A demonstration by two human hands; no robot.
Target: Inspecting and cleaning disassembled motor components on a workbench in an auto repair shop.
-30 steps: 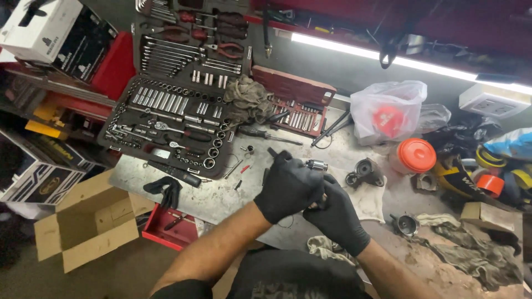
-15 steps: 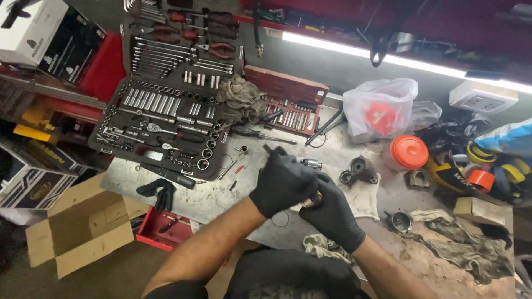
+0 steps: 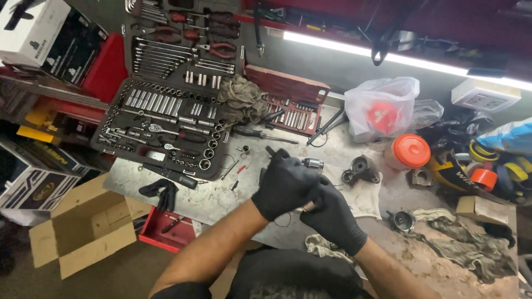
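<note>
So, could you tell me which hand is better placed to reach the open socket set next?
Probably the left hand. It sits on the side of the socket set, which lies open up and to the left of both gloved hands. The right hand is lower and farther away, and would have to cross over the left.

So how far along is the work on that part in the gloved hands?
Looks mid-job. Done: the socket set lies open and a dark metal part sits apart on the white cloth. In hand: the left hand and right hand close together around a small metal piece. Left: another part lies loose on the bench.
</note>
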